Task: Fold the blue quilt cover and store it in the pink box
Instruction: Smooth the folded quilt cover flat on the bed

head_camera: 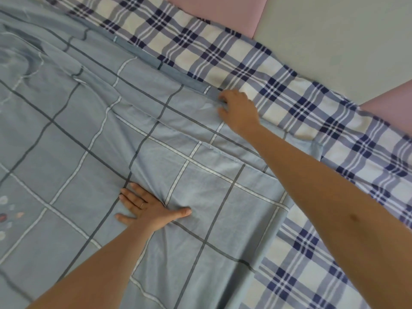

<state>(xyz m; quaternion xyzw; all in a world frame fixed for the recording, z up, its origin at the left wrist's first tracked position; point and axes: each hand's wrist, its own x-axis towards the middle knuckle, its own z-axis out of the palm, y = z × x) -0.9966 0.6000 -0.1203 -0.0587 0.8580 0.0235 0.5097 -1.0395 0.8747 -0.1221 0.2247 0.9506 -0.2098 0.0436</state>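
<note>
The quilt cover [89,141] lies on the bedsheet [278,90], under both hands; bare bedsheet lies right of the right hand [239,111].

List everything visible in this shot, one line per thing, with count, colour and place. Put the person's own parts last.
blue quilt cover: one, pale blue with a grid of dark grey and white lines, spread over the left and centre, creased and partly folded over itself.
plaid sheet: one, white with navy and pale blue checks, under the cover, showing along the top and right.
padded panels: at least two showing, pink, upper edge and far right, next to a pale grey-green surface.
ring: one, thin, on a finger of the left hand.
left hand: one, flat on the cover, fingers spread.
right hand: one, fingers curled on the cover's far edge.
</note>
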